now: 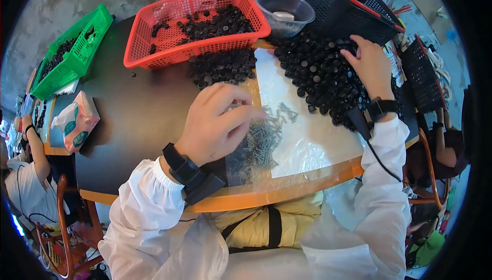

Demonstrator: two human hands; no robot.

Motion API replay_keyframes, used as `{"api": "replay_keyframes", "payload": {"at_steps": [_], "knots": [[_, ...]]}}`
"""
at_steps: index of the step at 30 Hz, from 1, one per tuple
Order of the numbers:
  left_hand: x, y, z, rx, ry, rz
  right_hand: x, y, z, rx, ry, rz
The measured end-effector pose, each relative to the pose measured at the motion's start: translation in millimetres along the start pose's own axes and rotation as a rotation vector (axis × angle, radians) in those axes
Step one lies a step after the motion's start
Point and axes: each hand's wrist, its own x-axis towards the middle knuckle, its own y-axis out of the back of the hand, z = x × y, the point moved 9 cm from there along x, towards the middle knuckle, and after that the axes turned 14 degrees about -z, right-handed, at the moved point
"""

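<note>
My left hand (pixel 215 123) hovers at the near edge of a pile of thin silvery screws (pixel 264 141). Its thumb and forefinger come together in a pinch over the pile; whatever is between them is too small or blurred to make out. To the right, my right hand (pixel 371 67) is at the far right side of a large heap of round black caps (pixel 318 75). Its thumb and forefinger are apart, with nothing visible between them. A smaller heap of black round parts (pixel 220 67) lies beyond my left hand.
A red basket (pixel 189 52) of black parts stands at the back, beside a clear plastic tub (pixel 284 18) and a black basket (pixel 338 3). A green basket (pixel 77 57) and a tissue pack (pixel 82 121) are at left. Other people sit on both sides.
</note>
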Motion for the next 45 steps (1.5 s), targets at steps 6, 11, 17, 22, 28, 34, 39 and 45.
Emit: {"api": "replay_keyframes", "payload": {"at_steps": [6, 11, 17, 22, 28, 34, 39, 45], "knots": [[-6.2, -3.1, -20.1, 0.136, 0.126, -0.062, -29.2, 16.6, -132.0, 0.465, 0.448, -0.141], [-5.5, -20.7, -24.5, 0.130, 0.136, -0.185, -29.6, -8.4, -173.1, 0.539, 0.582, -0.054], [-8.5, -20.4, -30.6, 0.163, 0.227, -0.243, -29.6, -31.5, -182.0, 0.585, 0.612, -0.103], [-8.9, -22.7, -38.2, 0.111, 0.284, -0.243, -23.6, -29.6, -182.6, 0.603, 0.605, -0.063], [-6.6, -25.6, -36.9, 0.104, 0.294, -0.255, -23.8, -34.2, -175.9, 0.813, 0.535, -0.146], [-11.2, -14.9, -43.7, -0.086, 0.358, -0.100, -33.8, -31.4, -173.4, 1.095, 0.511, -0.263], [-9.7, -12.0, -44.3, -0.106, 0.347, -0.070, -38.7, -31.7, -178.7, 1.226, 0.522, -0.310], [-13.6, -10.8, -49.4, -0.243, 0.400, 0.000, -43.1, -29.1, -185.2, 1.250, 0.558, -0.329]]}}
